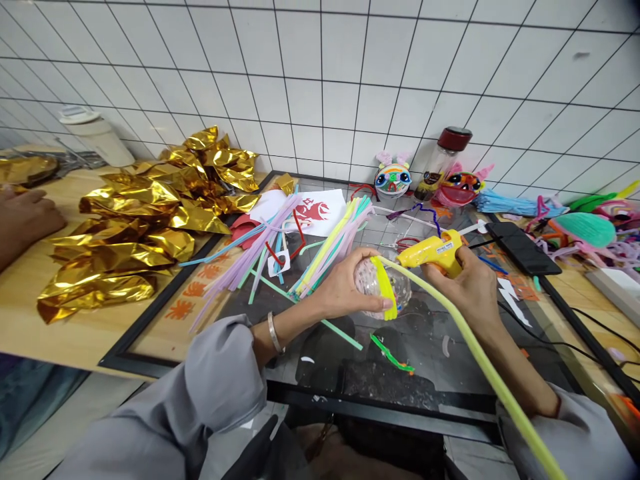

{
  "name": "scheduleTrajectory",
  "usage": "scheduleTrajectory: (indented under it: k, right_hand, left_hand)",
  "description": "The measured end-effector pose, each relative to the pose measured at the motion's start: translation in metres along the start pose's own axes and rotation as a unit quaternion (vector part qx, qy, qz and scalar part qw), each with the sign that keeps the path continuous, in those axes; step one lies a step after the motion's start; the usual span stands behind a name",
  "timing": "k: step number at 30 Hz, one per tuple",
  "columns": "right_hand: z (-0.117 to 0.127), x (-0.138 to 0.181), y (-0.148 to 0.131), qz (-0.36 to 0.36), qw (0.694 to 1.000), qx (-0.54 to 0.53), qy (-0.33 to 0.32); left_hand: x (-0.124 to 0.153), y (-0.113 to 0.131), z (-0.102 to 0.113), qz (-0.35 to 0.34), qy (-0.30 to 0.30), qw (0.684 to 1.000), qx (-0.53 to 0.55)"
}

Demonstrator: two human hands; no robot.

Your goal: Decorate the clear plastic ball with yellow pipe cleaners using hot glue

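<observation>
My left hand point(353, 283) is wrapped round a clear plastic ball point(369, 280), whose surface carries a band of yellow pipe cleaner. One long pale yellow pipe cleaner point(463, 320) runs from the top of the ball down past my right wrist. My right hand point(465, 283) grips a yellow hot glue gun point(433, 252) by its handle, the nozzle pointing left at the ball. Whether the nozzle touches the ball I cannot tell. Below the ball lies a short green and orange pipe cleaner piece point(393, 355).
Lilac, yellow and green pipe cleaners point(333, 247) lie left of my hands. Gold foil packets point(135, 220) cover the left side, near another person's hand point(30, 217). At the back stand a decorated face ornament point(393, 179) and a lidded jar point(443, 163); a phone point(523, 248) lies right.
</observation>
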State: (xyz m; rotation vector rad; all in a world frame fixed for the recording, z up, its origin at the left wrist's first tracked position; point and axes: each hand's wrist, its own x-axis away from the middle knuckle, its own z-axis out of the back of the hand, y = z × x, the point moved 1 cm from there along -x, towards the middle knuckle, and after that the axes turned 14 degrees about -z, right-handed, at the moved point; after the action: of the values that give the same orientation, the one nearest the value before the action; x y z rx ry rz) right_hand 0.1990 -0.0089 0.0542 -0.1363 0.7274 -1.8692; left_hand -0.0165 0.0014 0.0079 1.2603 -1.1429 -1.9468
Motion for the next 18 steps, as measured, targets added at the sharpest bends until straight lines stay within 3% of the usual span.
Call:
scheduleTrajectory:
  k: [18]
  right_hand:
    - [-0.0048,-0.0028,0.0009,-0.007,1.000,-0.011,-0.009]
  left_hand:
    - [0.0001,0.0025,-0.0019,0.019,-0.001,1.000,0.005]
